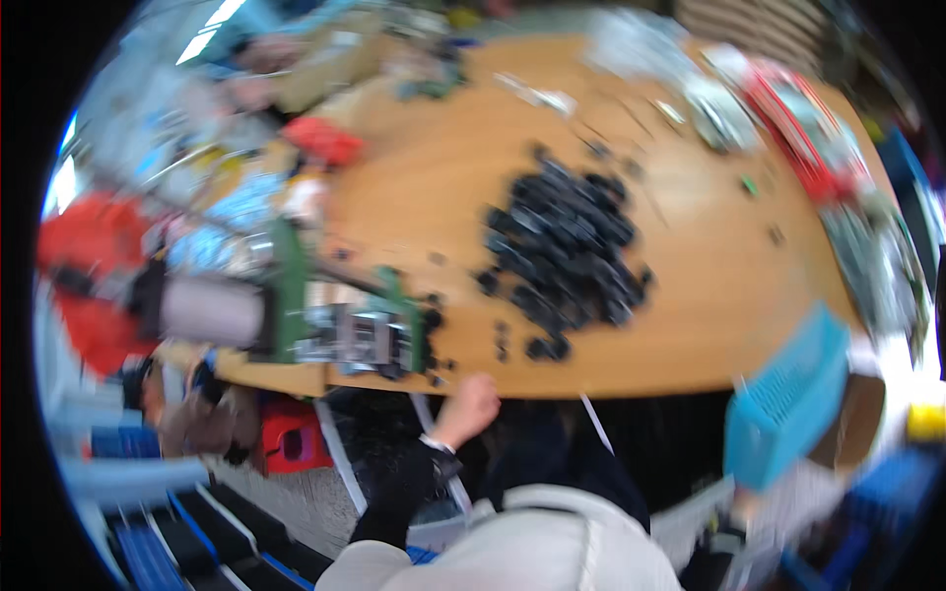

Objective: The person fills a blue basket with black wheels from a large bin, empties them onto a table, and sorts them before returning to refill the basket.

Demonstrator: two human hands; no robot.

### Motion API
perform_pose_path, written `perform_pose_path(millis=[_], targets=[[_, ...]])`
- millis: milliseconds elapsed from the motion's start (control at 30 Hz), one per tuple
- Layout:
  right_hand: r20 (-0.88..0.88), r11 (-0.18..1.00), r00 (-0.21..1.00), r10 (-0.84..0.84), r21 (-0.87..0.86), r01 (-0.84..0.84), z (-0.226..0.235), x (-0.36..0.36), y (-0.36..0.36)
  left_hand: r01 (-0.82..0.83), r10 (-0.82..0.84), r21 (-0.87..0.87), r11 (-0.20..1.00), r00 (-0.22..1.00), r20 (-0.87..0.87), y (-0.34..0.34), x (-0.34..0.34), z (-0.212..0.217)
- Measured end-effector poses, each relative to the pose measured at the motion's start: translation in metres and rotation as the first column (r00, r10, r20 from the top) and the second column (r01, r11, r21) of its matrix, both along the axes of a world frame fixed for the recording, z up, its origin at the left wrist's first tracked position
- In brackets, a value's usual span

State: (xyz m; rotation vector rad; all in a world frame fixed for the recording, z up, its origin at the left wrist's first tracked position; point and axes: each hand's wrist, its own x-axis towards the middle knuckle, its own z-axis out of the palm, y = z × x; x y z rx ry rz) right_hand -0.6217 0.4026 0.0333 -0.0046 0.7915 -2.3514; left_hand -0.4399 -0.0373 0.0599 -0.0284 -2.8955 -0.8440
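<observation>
My left hand (468,409), in a dark sleeve with a light band at the wrist, is by the table's front edge. Motion blur smears its fingers, so I cannot make out whether it holds anything. Closest to it is a green-framed bench machine (360,335) with a grey cylindrical motor (212,310), standing at the table's left. Small black pieces lie scattered beside the machine. A large heap of small black parts (567,246) covers the middle of the wooden table (414,187). My right hand is out of view.
A turquoise perforated basket (788,404) stands tilted at the right front corner. Red-edged packages (798,128) and clear plastic bags (641,44) line the far right side. Red plastic (94,276) hangs around the machine's left end. A red stool (294,433) is below the table.
</observation>
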Motion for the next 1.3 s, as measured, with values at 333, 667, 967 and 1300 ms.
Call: perform_pose_path(millis=[333,667,967,1300], targets=[[-0.463,0.963,0.852,0.244,0.017,-0.267,-0.011,-0.146,-0.209,-0.132,0.106,0.206,0.97,0.985,0.136,0.001,0.088,-0.035],[-0.565,0.954,0.808,0.169,0.298,0.009,-0.067,-0.118,-0.168,-0.029,-0.013,0.258,0.966,0.987,0.16,-0.053,0.066,-0.042],[-0.62,0.825,0.782,0.062,0.473,0.309,-0.113,-0.038,-0.113,0.091,-0.145,0.316,0.944,0.978,0.151,-0.043,0.097,-0.051],[-0.324,0.026,0.917,-0.232,0.94,0.339,-0.032,0.382,0.145,0.26,-0.303,0.23,0.938,0.937,0.175,-0.013,0.051,-0.053]])
